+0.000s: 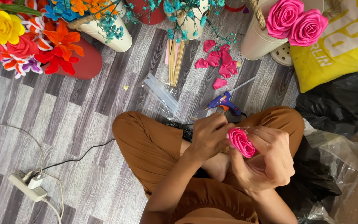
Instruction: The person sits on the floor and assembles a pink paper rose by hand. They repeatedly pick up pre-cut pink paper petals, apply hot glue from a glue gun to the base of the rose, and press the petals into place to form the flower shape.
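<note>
Seated cross-legged on a grey plank floor (75, 112), a person in brown trousers (146, 141) works a half-made pink rose (241, 142) over the lap. The right hand (268, 159) cups the rose, its fingers curled closed around the bloom from below and behind. The left hand (210, 135) meets the rose at its left edge, fingertips pinched shut on the outer petal. Just beyond the knees lies a blue glue gun (224, 102), its cord trailing left towards a white power strip (26, 186). Loose pink petals (218, 62) are scattered farther up the floor, beside a bundle of wooden sticks (175, 60) and clear glue sticks (162, 95). Two finished pink roses (296, 21) sit in a cream bucket (255, 43) at upper right, near a yellow bag (344, 49). Bright paper flowers (25, 37) crowd the upper left corner.
</note>
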